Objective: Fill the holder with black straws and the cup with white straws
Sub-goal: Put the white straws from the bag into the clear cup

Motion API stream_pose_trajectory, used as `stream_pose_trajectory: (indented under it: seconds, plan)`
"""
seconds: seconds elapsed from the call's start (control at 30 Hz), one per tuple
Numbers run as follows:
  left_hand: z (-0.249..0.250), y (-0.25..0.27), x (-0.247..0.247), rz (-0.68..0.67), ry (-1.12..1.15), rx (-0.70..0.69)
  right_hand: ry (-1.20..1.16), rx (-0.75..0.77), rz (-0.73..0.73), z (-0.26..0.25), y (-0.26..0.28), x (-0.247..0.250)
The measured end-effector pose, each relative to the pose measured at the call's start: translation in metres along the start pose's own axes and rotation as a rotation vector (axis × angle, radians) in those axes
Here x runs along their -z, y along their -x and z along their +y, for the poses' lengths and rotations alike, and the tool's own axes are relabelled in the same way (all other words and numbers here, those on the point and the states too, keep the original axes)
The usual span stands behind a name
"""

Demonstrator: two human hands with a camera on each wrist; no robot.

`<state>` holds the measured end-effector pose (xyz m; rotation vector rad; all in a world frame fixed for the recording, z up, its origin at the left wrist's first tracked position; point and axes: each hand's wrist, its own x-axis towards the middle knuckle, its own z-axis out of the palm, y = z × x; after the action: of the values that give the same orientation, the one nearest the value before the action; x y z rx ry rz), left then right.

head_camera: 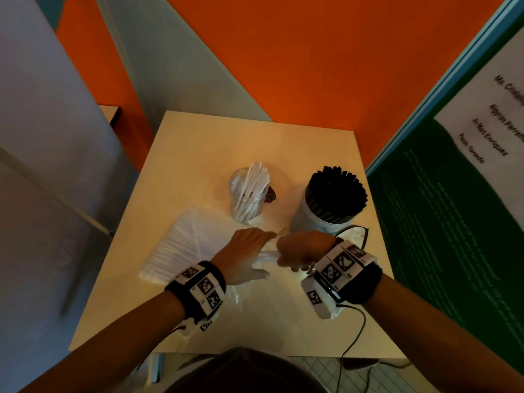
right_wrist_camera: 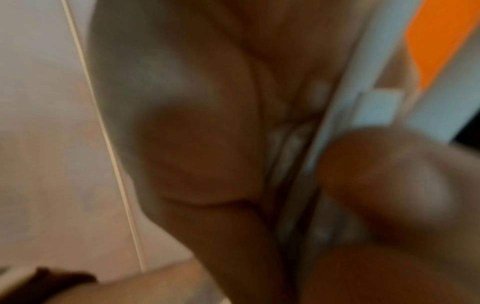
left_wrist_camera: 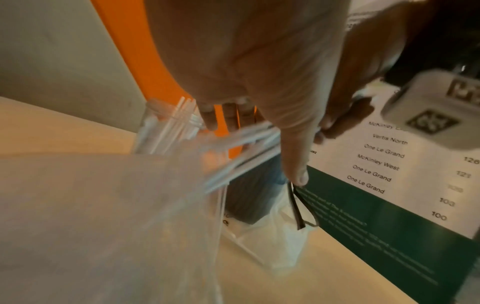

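Note:
A clear cup (head_camera: 246, 194) holds several white straws and stands left of the white holder (head_camera: 320, 219), which is packed with black straws (head_camera: 337, 191). A clear bag of white straws (head_camera: 181, 245) lies in front of the cup. My left hand (head_camera: 255, 252) lies on the bag's mouth with fingers straight; in the left wrist view the thumb (left_wrist_camera: 296, 164) points down. My right hand (head_camera: 295, 252) grips a small bunch of white straws (left_wrist_camera: 246, 152) that sticks out of the bag (left_wrist_camera: 116, 216). The right wrist view is blurred and shows curled fingers (right_wrist_camera: 389, 181) round pale straws (right_wrist_camera: 293, 164).
The beige table (head_camera: 198, 143) stands against an orange wall. A green and white printed board (head_camera: 453, 208) rises along the table's right edge. An empty clear bag with a black band (left_wrist_camera: 285, 236) lies by the holder's base. A cable (head_camera: 360, 327) hangs from my right wrist.

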<state>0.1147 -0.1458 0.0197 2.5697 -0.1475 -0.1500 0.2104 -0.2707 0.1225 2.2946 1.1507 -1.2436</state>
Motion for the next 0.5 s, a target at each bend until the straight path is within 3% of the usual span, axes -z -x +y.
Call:
stream_pose_trajectory:
  seconds: [0.1, 0.23, 0.33, 0.43, 0.5]
  plan:
    - [0.010, -0.015, -0.001, -0.005, 0.216, 0.006, -0.079, 0.009, 0.005, 0.001, 0.015, 0.011]
    - [0.011, -0.025, 0.002, -0.043, 0.335, 0.100, -0.254, 0.033, 0.038, 0.011, 0.034, 0.031]
    - [0.006, -0.027, 0.006, -0.021, 0.451, 0.104, -0.228, 0.171, 0.430, 0.026, 0.042, 0.044]
    - [0.002, -0.029, 0.012, 0.028, 0.520, 0.116, -0.611, 0.313, 0.935, 0.040, 0.040, 0.043]
    - [0.001, -0.032, 0.014, 0.079, 0.529, 0.129, -0.818, 0.365, 1.067, 0.040, 0.031, 0.037]
